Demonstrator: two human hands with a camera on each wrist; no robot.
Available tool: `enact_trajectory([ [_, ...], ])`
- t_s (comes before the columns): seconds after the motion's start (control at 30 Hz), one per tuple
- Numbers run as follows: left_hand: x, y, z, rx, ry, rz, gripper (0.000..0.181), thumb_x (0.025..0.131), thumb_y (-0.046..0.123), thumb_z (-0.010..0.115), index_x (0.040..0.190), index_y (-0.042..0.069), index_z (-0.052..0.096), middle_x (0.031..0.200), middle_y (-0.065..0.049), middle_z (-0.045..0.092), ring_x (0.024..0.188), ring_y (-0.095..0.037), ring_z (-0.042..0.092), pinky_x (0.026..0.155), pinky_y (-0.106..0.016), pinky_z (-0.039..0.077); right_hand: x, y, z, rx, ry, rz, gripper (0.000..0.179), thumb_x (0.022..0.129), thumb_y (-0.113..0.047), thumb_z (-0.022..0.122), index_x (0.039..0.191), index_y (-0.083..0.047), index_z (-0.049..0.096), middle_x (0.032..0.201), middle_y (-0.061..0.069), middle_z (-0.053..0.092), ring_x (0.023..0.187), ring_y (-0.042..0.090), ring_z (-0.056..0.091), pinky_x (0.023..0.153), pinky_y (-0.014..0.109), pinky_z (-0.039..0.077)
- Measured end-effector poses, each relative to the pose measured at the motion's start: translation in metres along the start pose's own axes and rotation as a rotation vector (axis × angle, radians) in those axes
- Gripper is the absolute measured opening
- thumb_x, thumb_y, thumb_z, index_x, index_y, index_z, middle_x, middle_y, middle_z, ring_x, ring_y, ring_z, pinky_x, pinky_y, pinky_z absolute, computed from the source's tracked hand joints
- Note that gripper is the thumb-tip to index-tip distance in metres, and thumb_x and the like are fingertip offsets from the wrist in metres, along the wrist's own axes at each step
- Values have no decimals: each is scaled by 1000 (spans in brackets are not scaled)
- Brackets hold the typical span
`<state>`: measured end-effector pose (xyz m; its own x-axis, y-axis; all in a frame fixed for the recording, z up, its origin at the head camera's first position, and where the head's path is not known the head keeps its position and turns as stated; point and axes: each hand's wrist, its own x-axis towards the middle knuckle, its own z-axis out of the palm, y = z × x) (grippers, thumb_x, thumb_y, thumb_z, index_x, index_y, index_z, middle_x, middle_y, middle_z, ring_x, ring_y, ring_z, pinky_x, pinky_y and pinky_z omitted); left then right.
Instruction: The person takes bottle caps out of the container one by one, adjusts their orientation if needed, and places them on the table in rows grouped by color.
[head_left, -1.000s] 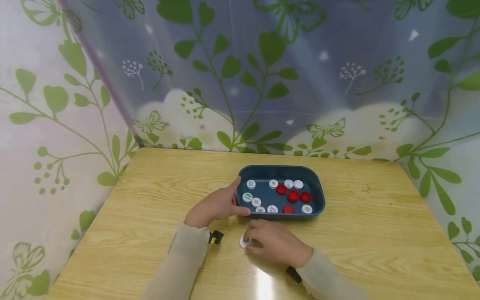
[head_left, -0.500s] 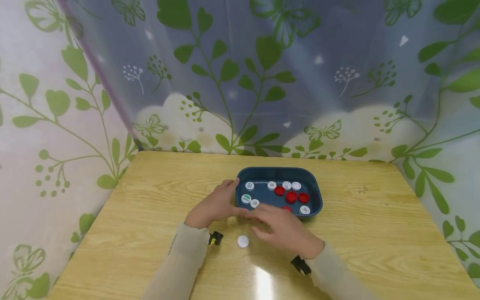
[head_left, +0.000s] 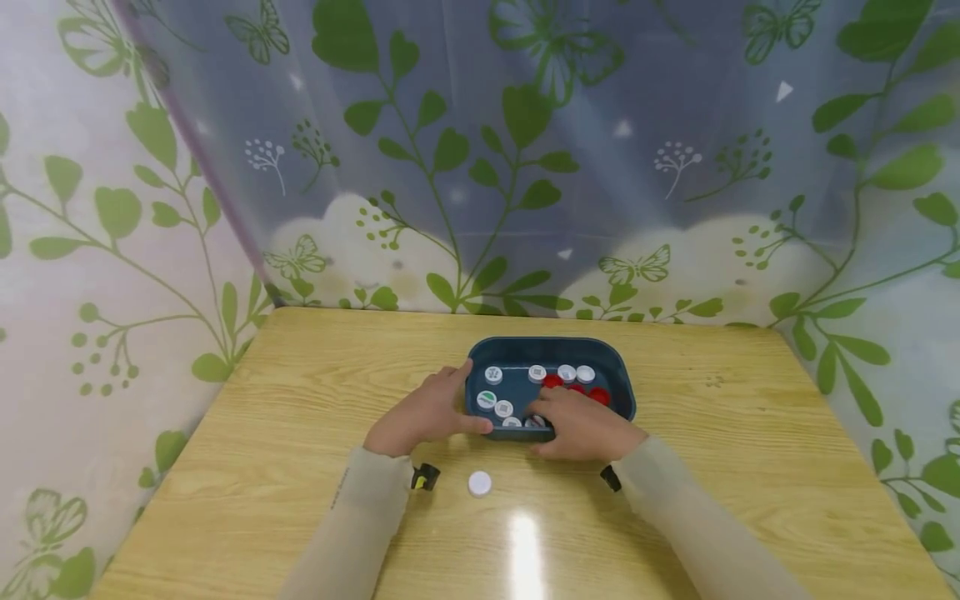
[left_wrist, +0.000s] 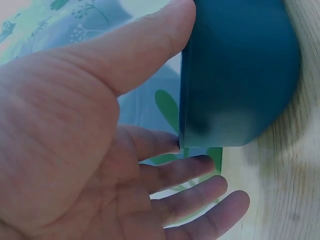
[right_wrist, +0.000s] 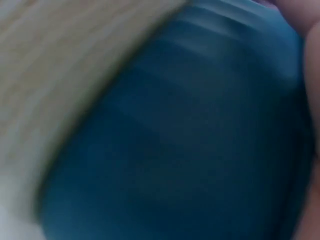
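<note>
A dark blue tray (head_left: 624,379) stands on the table with several white and red bottle caps inside. My left hand (head_left: 429,415) holds its left end, thumb at the front rim and index fingertip on the end rim; the other fingers extend past it. Over the front of the tray, my right hand (head_left: 581,423) reaches in with its fingers, right by a white bottle cap (head_left: 535,422). The right thumb lies outside the front wall, apart from the fingers. A single white bottle cap (head_left: 480,483) lies on the table before the tray. The right wrist view is blurred, mostly tray wall.
The wooden table (head_left: 337,350) runs back to a leaf-patterned cloth (head_left: 450,208), with more such cloth at both sides. Inside the tray, red bottle caps (head_left: 599,396) lie to the right, partly behind the right hand, and white ones along the back and left.
My right hand has let go of the white bottle cap on the table and moved up and right, into the tray. The left hand stays on the tray's end. The view shifts slightly.
</note>
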<state>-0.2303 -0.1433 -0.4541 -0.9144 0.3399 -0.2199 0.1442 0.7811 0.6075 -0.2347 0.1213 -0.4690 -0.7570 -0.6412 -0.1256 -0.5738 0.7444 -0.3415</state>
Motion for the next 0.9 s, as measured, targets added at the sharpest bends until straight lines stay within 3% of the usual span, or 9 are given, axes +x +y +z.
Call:
enact_trajectory([
  [0.17, 2, 1, -1, -36, -1, 6, 110, 87, 48, 82, 167, 12, 16, 166, -16, 30, 152, -37, 30, 118, -55, 32, 4, 6, 5, 41, 6, 9, 43, 89, -42, 79, 124, -17, 72, 118, -4, 64, 104, 14, 58, 96, 40, 52],
  [0.37, 3, 2, -2, -114, -9, 42, 112, 89, 39, 83, 167, 14, 7, 170, -8, 22, 155, -28, 26, 122, -48, 28, 5, 7, 12, 54, 8, -22, 44, 92, -43, 75, 129, -20, 70, 120, -6, 65, 106, 13, 61, 97, 40, 53],
  [0.57, 5, 1, 0, -43, 2, 52, 114, 89, 41, 82, 167, 12, 5, 170, -6, 24, 153, -27, 31, 120, -46, 33, 5, 12, 14, 107, 5, -62, 41, 94, -43, 73, 131, -23, 70, 121, -9, 66, 109, 10, 62, 99, 38, 52],
  [0.77, 5, 2, -2, -56, -9, 35, 113, 88, 42, 83, 167, 11, 9, 169, -7, 28, 151, -29, 35, 117, -49, 36, 6, 21, 12, 288, -18, -48, 43, 98, -56, 65, 128, -25, 72, 120, -15, 68, 109, 6, 63, 97, 37, 52],
  [0.9, 7, 4, -4, -69, -25, 13, 112, 88, 44, 82, 167, 12, 10, 169, -6, 27, 151, -29, 35, 117, -50, 36, 7, 26, 5, 409, -11, -64, 36, 104, -51, 58, 119, -24, 76, 111, -14, 71, 98, 6, 65, 88, 34, 53],
])
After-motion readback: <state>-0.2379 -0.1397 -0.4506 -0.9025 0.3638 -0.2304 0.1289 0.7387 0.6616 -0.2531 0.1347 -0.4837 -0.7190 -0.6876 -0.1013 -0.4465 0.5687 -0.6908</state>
